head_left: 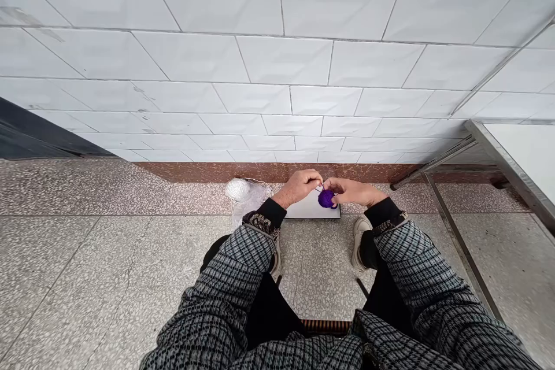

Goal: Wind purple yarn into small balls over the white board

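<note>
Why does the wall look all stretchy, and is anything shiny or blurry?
In the head view, the tiled wall spreads out towards the top, probably from a wide lens; pale, soft shine sits on its tiles; shadows look soft; the purple yarn ball is small, its strands hard to tell apart; the see-through plastic bag looks hazy.

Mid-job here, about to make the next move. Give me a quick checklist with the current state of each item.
1. Purple yarn ball held in the right hand: ok.
2. Left hand pinching the purple strand: ok.
3. White yarn ball apart from both hands: ok.
4. White tray below the hands: ok.
5. Purple strand free of knots: cannot tell, too small.
</note>
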`<action>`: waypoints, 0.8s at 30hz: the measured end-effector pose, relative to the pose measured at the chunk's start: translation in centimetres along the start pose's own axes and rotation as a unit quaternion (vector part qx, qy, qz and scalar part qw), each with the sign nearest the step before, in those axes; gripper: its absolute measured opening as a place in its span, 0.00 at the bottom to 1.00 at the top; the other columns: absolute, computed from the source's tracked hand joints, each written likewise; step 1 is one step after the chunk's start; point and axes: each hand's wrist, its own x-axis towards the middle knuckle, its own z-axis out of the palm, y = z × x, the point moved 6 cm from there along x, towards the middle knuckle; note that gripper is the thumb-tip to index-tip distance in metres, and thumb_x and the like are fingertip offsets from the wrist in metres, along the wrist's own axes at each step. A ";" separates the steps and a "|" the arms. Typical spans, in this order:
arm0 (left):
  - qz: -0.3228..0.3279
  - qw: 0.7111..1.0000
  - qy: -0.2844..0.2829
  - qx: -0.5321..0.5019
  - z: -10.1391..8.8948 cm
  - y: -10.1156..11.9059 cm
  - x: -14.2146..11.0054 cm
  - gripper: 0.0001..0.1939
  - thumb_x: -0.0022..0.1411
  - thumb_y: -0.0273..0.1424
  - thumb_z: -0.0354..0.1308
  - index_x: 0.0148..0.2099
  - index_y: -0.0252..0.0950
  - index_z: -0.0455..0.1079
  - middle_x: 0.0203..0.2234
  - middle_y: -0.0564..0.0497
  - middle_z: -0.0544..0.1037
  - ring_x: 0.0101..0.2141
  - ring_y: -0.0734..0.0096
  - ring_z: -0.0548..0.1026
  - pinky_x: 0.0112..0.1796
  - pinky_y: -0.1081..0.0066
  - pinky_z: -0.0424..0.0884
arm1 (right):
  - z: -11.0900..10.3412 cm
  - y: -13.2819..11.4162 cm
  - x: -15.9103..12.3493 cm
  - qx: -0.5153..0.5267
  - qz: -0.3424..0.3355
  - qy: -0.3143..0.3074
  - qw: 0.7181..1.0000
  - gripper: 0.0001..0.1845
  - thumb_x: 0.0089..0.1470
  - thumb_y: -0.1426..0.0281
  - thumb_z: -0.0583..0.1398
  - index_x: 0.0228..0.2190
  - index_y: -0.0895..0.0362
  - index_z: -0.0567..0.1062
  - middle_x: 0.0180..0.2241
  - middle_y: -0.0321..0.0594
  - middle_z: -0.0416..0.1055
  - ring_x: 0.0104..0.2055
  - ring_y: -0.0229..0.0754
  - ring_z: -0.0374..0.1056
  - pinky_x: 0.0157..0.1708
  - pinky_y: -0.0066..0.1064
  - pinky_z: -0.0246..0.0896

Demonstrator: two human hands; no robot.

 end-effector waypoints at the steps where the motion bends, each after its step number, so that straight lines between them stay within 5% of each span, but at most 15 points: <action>1: -0.018 1.000 0.014 0.000 -0.2 -0.4 0.1 0.09 0.62 0.28 0.54 0.32 0.33 0.73 0.30 0.50 0.77 0.34 0.69 0.74 0.40 0.71 0.68 | 0.0 -0.7 -0.3 0.050 -0.023 0.003 0.998 0.19 0.40 0.72 0.70 0.36 0.55 0.74 0.34 0.35 0.74 0.35 0.38 0.70 0.39 0.34 0.70; 6: -0.040 0.999 -0.027 -0.007 0.9 -0.5 0.1 0.09 0.62 0.27 0.54 0.31 0.33 0.72 0.27 0.53 0.76 0.31 0.71 0.71 0.38 0.73 0.67 | -3.4 -2.0 -0.8 0.237 -0.136 0.212 0.938 0.23 0.40 0.62 0.73 0.38 0.53 0.74 0.41 0.40 0.76 0.42 0.42 0.72 0.46 0.36 0.72; 10: 0.012 0.992 -0.125 -0.022 2.4 1.3 -0.5 0.09 0.62 0.28 0.55 0.31 0.33 0.73 0.27 0.52 0.77 0.31 0.72 0.72 0.39 0.73 0.67 | -4.6 -0.2 0.0 0.172 -0.099 0.312 0.929 0.20 0.42 0.63 0.71 0.35 0.53 0.70 0.37 0.38 0.74 0.40 0.42 0.71 0.47 0.38 0.70; 12: 0.033 0.993 -0.111 -0.031 2.0 1.7 -0.6 0.10 0.63 0.30 0.55 0.32 0.33 0.73 0.29 0.51 0.77 0.32 0.71 0.72 0.40 0.72 0.67 | -4.2 0.7 0.4 0.053 -0.037 0.307 0.950 0.18 0.40 0.69 0.70 0.32 0.54 0.68 0.32 0.35 0.72 0.36 0.41 0.69 0.44 0.39 0.69; 14: 0.031 0.997 -0.067 -0.038 1.1 1.4 -0.4 0.10 0.63 0.30 0.54 0.32 0.33 0.73 0.30 0.50 0.77 0.33 0.70 0.73 0.40 0.72 0.67 | -2.7 1.1 0.8 -0.045 0.013 0.213 0.976 0.17 0.38 0.73 0.69 0.32 0.55 0.71 0.30 0.33 0.71 0.34 0.40 0.67 0.42 0.38 0.68; 16: 0.004 0.999 -0.024 -0.035 0.3 0.4 -0.1 0.08 0.61 0.29 0.54 0.32 0.33 0.73 0.30 0.50 0.77 0.33 0.70 0.72 0.40 0.71 0.67 | -0.7 0.9 0.7 -0.046 0.023 0.073 0.996 0.16 0.38 0.74 0.69 0.33 0.56 0.73 0.31 0.34 0.72 0.34 0.40 0.67 0.40 0.37 0.68; 18: -0.034 0.999 0.010 -0.024 -0.3 -0.8 0.3 0.08 0.60 0.29 0.53 0.31 0.33 0.71 0.28 0.51 0.75 0.32 0.70 0.71 0.38 0.72 0.66 | 0.4 -0.2 0.2 0.042 -0.010 0.009 0.999 0.17 0.39 0.72 0.70 0.35 0.56 0.74 0.33 0.35 0.73 0.35 0.39 0.69 0.40 0.36 0.69; 21: -0.078 0.996 0.028 -0.011 -0.3 -1.8 0.4 0.09 0.61 0.30 0.52 0.30 0.34 0.69 0.24 0.54 0.72 0.29 0.72 0.68 0.35 0.73 0.63 | -1.2 -1.9 -0.4 0.186 -0.094 0.111 0.972 0.22 0.39 0.67 0.72 0.37 0.54 0.74 0.37 0.37 0.75 0.38 0.40 0.71 0.42 0.35 0.70; 24: -0.057 0.997 -0.041 -0.014 0.9 -1.0 0.2 0.09 0.61 0.30 0.53 0.30 0.34 0.70 0.24 0.55 0.71 0.29 0.72 0.67 0.35 0.73 0.62 | -3.3 -1.9 -0.4 0.238 -0.145 0.230 0.933 0.22 0.41 0.62 0.72 0.37 0.53 0.73 0.41 0.39 0.75 0.43 0.42 0.72 0.46 0.36 0.71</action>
